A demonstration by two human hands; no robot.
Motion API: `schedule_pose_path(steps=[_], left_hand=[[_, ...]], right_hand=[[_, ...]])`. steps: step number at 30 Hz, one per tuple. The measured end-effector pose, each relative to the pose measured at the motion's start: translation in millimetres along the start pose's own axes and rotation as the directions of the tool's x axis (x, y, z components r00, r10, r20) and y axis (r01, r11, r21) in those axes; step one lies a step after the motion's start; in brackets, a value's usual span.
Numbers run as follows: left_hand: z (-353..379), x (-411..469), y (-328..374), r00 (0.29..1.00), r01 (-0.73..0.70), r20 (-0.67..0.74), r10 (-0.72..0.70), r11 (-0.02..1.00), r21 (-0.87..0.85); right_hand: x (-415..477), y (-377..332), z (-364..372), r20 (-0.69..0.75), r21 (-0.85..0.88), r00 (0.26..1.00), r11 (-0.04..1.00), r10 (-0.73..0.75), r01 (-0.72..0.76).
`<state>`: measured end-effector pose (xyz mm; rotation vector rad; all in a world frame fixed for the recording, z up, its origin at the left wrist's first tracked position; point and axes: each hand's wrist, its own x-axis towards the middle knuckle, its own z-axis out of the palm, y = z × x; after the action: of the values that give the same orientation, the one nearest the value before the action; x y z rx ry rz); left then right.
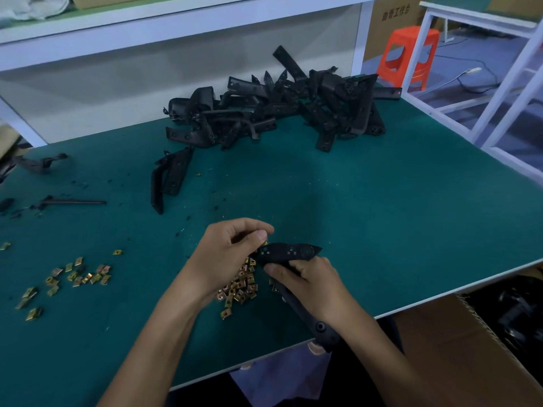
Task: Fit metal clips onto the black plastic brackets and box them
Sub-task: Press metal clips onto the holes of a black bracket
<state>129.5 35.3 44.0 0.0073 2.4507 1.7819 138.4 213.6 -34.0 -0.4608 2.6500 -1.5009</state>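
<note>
My right hand grips a long black plastic bracket that runs from near the table's front edge up to a flat pointed end. My left hand pinches a small brass-coloured metal clip right at the left tip of that bracket. Under both hands lies a heap of metal clips on the green table. More loose clips are scattered at the left. A big pile of black brackets sits at the back of the table.
A single bracket lies apart, left of centre. Black plastic offcuts lie at the far left. A cardboard box with black parts in it stands below the table's right front edge. An orange stool stands beyond the table.
</note>
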Motion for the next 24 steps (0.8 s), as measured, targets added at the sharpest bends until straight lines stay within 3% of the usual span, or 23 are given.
schedule_pose_path(steps=[4,13,20,22,24], left_hand=[[0,-3,3,1.000,0.021,0.000,-0.021,0.998,0.056],[4,-10,8,0.998,-0.033,0.062,0.027,0.995,0.095],[-5,-7,0,0.993,-0.035,0.115,0.035,0.999,-0.007],[-6,6,-10,0.999,-0.039,0.017,0.038,0.995,0.092],[-7,21,-21,0.997,-0.067,-0.017,0.080,0.911,0.406]], right_hand=[[0,2,0,0.012,-0.007,1.000,1.000,0.020,-0.020],[3,7,-5,0.121,0.220,0.992,0.973,0.039,-0.065],[-3,6,-3,0.052,0.161,0.999,0.987,0.006,-0.014],[-6,5,-4,0.014,0.233,1.000,0.972,0.020,-0.022],[-7,7,-3,-0.070,0.346,0.991,0.935,0.114,-0.083]])
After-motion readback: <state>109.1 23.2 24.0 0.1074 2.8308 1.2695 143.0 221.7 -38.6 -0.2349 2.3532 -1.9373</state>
